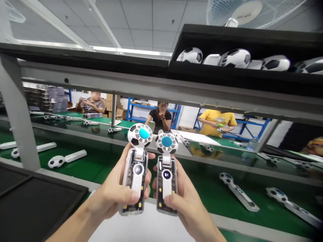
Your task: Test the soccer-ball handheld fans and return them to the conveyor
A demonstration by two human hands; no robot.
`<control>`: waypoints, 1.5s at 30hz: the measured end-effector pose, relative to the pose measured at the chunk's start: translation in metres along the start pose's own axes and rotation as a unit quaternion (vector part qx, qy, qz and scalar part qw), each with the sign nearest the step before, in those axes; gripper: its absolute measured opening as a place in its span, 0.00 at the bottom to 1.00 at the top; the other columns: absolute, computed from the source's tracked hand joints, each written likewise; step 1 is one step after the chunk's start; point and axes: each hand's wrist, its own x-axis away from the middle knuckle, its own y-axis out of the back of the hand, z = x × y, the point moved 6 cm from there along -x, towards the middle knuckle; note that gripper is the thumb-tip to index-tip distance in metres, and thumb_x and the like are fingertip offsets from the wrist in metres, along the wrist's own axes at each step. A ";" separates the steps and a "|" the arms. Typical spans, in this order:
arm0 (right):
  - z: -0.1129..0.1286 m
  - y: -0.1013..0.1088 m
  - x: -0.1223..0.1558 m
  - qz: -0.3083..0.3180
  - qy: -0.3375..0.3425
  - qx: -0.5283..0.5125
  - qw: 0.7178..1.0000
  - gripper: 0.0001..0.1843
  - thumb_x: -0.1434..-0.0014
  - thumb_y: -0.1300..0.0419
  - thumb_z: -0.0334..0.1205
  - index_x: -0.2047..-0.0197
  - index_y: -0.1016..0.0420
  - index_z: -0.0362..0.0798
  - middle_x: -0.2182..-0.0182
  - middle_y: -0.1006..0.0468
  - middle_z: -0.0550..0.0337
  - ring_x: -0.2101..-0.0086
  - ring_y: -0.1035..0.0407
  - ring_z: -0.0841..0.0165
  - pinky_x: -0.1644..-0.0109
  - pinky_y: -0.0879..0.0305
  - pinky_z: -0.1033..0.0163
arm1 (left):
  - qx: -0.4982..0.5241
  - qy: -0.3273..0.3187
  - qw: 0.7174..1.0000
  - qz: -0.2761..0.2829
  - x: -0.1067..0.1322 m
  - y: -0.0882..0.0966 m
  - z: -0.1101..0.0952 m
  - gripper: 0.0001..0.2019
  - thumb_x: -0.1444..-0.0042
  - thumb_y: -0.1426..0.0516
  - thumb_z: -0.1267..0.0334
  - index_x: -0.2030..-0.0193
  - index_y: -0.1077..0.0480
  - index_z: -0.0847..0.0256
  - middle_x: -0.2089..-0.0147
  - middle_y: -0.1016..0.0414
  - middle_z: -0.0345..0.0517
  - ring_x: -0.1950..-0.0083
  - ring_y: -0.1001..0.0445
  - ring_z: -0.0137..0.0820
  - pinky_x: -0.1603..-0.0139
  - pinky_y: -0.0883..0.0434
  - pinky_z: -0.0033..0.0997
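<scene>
left hand (113, 193) gripping left fan (136, 168) | right hand (185, 198) gripping right fan (166, 171) | fans upright, side by side above desk (151, 228) near edge | green belt (96, 164) beyond, fans scattered, gaps between

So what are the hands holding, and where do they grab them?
Each hand holds one soccer-ball fan by its handle: left hand on the left fan, right hand on the right fan, thumbs on the fronts.
</scene>
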 end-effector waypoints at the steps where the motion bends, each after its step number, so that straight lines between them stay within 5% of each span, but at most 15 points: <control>1: 0.001 -0.002 0.001 0.007 -0.001 -0.002 1.000 0.49 0.56 0.37 0.31 0.32 0.50 0.56 0.55 0.26 0.57 0.62 0.30 0.64 0.62 0.33 0.61 | 0.000 0.002 1.000 0.005 0.000 0.000 0.002 0.38 0.60 0.33 0.68 0.40 0.40 0.51 0.63 0.28 0.42 0.68 0.27 0.31 0.67 0.34 0.28; 7: 0.007 -0.006 0.004 0.022 0.015 0.014 1.000 0.49 0.57 0.42 0.27 0.32 0.51 0.57 0.64 0.25 0.61 0.66 0.30 0.64 0.65 0.36 0.63 | 0.014 0.012 1.000 0.012 0.001 -0.002 0.009 0.36 0.61 0.35 0.72 0.42 0.38 0.52 0.65 0.28 0.41 0.71 0.28 0.29 0.70 0.37 0.26; 20: 0.005 -0.002 0.004 0.016 0.040 -0.046 0.998 0.38 0.48 0.36 0.35 0.36 0.43 0.53 0.62 0.22 0.56 0.65 0.27 0.63 0.63 0.29 0.60 | 0.046 0.017 0.999 0.022 0.000 -0.011 0.009 0.32 0.56 0.35 0.70 0.42 0.37 0.54 0.65 0.27 0.41 0.72 0.27 0.28 0.70 0.34 0.27; 36: 0.003 0.003 0.004 0.000 0.045 -0.027 0.999 0.40 0.48 0.34 0.38 0.35 0.45 0.55 0.59 0.22 0.56 0.67 0.27 0.65 0.68 0.30 0.64 | 0.059 0.024 0.998 -0.002 0.000 -0.012 0.008 0.29 0.59 0.34 0.71 0.47 0.33 0.53 0.67 0.27 0.40 0.72 0.27 0.29 0.71 0.36 0.26; 40: 0.005 0.003 0.005 -0.031 0.074 -0.011 0.997 0.29 0.48 0.32 0.42 0.45 0.35 0.52 0.67 0.22 0.57 0.68 0.27 0.65 0.67 0.30 0.64 | 0.044 0.029 0.999 0.005 0.000 -0.010 0.008 0.27 0.57 0.33 0.65 0.47 0.32 0.54 0.68 0.27 0.41 0.74 0.27 0.29 0.73 0.36 0.25; 43: 0.000 0.007 0.003 -0.058 0.065 -0.009 0.996 0.18 0.44 0.37 0.50 0.55 0.31 0.50 0.73 0.25 0.61 0.78 0.30 0.68 0.75 0.33 0.63 | -0.018 0.030 0.999 -0.034 -0.002 -0.002 0.011 0.18 0.54 0.34 0.55 0.58 0.27 0.63 0.74 0.28 0.43 0.77 0.31 0.28 0.77 0.39 0.24; 45: 0.006 0.016 0.005 -0.098 0.124 0.105 0.982 0.14 0.42 0.41 0.51 0.59 0.30 0.51 0.75 0.27 0.61 0.81 0.30 0.65 0.79 0.33 0.60 | -0.113 -0.002 0.987 -0.117 -0.003 0.010 0.009 0.15 0.53 0.34 0.54 0.66 0.26 0.65 0.75 0.27 0.45 0.75 0.29 0.30 0.75 0.36 0.27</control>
